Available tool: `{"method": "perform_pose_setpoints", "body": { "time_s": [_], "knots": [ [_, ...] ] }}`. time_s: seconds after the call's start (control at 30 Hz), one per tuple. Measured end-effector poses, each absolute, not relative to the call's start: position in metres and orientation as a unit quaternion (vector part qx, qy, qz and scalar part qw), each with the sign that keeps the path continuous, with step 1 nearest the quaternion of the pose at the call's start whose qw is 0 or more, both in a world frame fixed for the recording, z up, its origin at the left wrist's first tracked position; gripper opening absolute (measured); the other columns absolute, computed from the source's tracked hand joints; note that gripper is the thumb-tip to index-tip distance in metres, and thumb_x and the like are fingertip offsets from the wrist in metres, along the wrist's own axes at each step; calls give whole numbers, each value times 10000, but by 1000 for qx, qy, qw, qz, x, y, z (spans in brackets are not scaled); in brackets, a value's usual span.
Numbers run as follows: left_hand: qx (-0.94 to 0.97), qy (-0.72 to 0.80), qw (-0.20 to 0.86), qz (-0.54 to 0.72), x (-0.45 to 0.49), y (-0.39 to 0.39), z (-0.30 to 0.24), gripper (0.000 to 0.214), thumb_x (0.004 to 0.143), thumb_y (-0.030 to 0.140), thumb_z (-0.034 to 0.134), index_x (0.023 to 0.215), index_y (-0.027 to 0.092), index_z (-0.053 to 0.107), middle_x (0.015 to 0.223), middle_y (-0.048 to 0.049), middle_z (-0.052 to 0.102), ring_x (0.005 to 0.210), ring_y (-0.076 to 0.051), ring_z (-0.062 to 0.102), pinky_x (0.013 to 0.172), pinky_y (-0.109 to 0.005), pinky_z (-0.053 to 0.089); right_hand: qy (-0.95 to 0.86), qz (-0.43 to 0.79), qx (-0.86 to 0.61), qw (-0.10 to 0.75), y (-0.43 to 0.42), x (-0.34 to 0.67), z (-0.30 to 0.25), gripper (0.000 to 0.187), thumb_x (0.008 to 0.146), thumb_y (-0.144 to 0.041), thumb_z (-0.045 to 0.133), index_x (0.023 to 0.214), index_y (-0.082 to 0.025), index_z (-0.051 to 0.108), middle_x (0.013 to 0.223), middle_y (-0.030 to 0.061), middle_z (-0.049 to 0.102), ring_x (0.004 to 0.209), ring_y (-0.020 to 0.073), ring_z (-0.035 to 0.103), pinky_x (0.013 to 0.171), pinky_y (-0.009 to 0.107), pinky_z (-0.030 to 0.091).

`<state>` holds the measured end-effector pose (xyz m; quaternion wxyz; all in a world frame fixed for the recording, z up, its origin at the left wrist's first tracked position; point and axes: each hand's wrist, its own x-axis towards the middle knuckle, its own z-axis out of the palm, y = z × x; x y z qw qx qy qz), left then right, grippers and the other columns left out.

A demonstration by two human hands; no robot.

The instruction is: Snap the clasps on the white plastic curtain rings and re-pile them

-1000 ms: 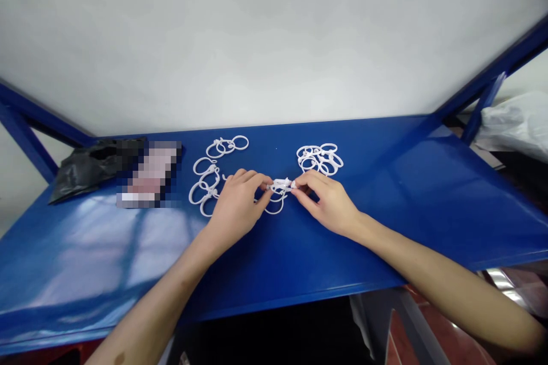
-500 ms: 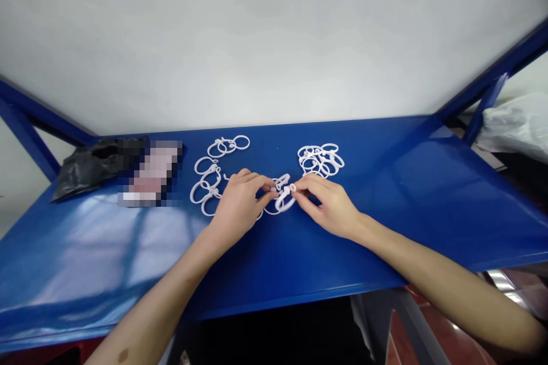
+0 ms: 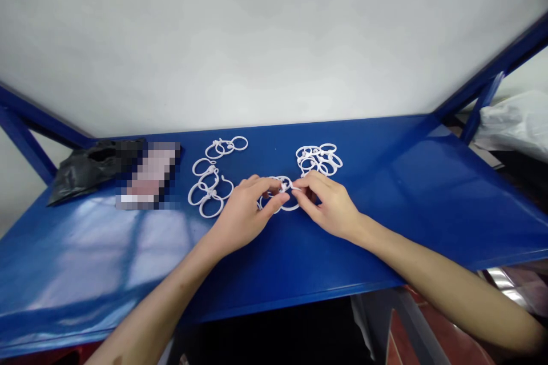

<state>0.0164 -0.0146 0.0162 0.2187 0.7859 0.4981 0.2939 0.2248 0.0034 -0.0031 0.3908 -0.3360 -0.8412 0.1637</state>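
Both my hands meet over the middle of a blue shelf (image 3: 406,193). My left hand (image 3: 244,213) and my right hand (image 3: 327,205) pinch a small cluster of white plastic rings (image 3: 282,196) between their fingertips, just above the shelf surface. A loose pile of white rings (image 3: 319,158) lies just behind my right hand. Linked white rings (image 3: 208,188) lie left of my left hand, and another short chain of rings (image 3: 226,146) lies farther back.
A black plastic bag (image 3: 88,168) and a blurred flat object (image 3: 148,176) sit at the shelf's left rear. A white wall rises behind. Blue frame struts (image 3: 483,105) slope at the right, with a white bag (image 3: 518,122) beyond. The shelf's front edge runs below my forearms.
The rings between my fingers were turned and lowered toward the shelf. My left hand shifted slightly right, uncovering more of the linked rings on its left.
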Motion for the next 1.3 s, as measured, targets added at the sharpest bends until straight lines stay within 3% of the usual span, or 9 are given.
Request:
{"method": "perform_pose_setpoints", "body": {
  "time_s": [0.2,0.4,0.7,0.8,0.9,1.03,1.3],
  "knots": [
    [753,486,289,336,19,-14,11,133,971,246,563,936,230,691,846,30,714,715,-116,599,690,-235,453,-830,171,-317,426,2,225,-8,160,976,-243,607,1123,-181,596,836,7,633,687,113,606,632,247,530],
    [768,452,257,373,19,-16,7,172,972,181,528,876,208,669,772,39,714,665,-97,619,661,-202,459,-821,199,-265,464,-1,223,-7,47,948,-199,658,960,-198,612,872,17,674,788,125,663,691,252,552],
    [810,397,208,377,22,-24,-4,194,935,62,513,866,207,623,754,48,708,686,-89,653,655,-178,476,-876,103,-196,428,-2,230,-6,108,971,-92,562,994,-169,633,903,58,695,785,131,648,665,259,565],
    [816,395,198,374,25,-25,-3,178,971,104,491,885,203,612,803,25,709,733,-108,657,688,-206,495,-882,76,-194,423,1,231,-3,93,973,-115,570,1004,-169,639,922,64,701,789,132,651,663,257,570],
    [821,420,146,358,28,-25,-1,107,994,225,525,1025,202,624,934,-24,714,848,-162,656,782,-289,520,-876,45,-230,422,9,235,4,93,984,-157,574,1031,-191,647,944,55,718,868,146,674,748,277,585],
    [832,466,62,295,26,-20,-3,278,991,283,536,1246,183,581,1157,-92,676,1044,-245,598,925,-425,493,-844,-18,-372,386,29,256,16,100,993,-211,569,1012,-205,666,967,66,712,914,181,661,808,329,562],
    [828,538,-17,157,15,-11,-16,188,964,294,555,1049,184,682,1115,-110,673,1024,-294,545,860,-457,441,-852,33,-477,214,55,287,15,100,959,-226,607,938,-224,705,940,39,654,843,173,610,685,288,478]
  ]
}}
